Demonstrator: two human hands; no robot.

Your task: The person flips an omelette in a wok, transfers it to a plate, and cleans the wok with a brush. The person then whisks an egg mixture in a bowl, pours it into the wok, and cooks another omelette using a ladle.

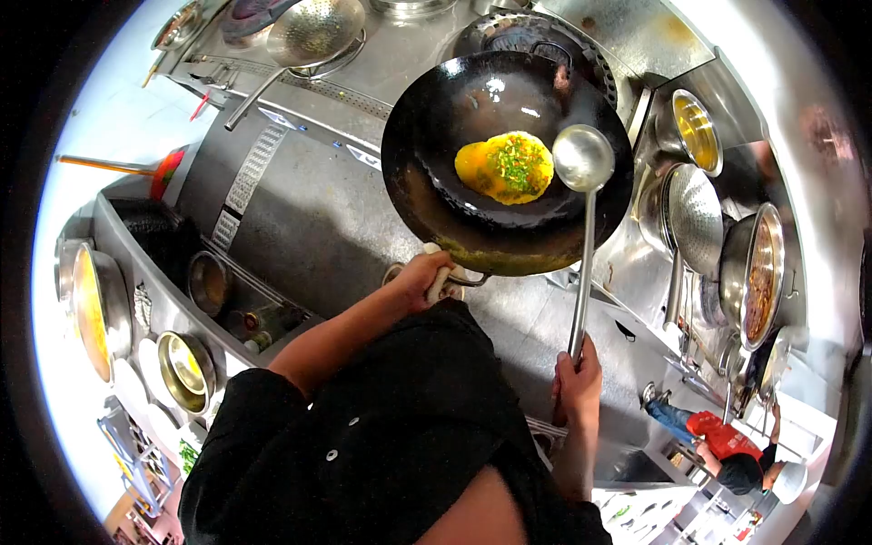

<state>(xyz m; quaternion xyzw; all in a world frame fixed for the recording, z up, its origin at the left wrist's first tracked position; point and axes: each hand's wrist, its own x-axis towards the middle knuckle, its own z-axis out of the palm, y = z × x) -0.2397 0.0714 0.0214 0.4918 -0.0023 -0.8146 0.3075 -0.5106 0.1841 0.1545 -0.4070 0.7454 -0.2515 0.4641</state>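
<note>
A large black wok [427,195] is tilted over the stove, its handle wrapped in a pale cloth [440,287]. My left hand [423,278] is closed around that cloth and handle. Inside the wok lies a yellow egg mixture [505,169] topped with chopped green and reddish bits. My right hand [578,381] grips the long handle of a steel ladle [584,158]. The ladle's round bowl is over the right part of the wok, just right of the egg; whether it touches the wok I cannot tell.
A perforated strainer [316,33] rests at the upper left. On the right stand a bowl of yellow liquid [698,133], another strainer [695,218] and a pot of reddish-brown food [763,277]. Metal pots [186,371] line the left counter. A person in a red apron [722,438] works at lower right.
</note>
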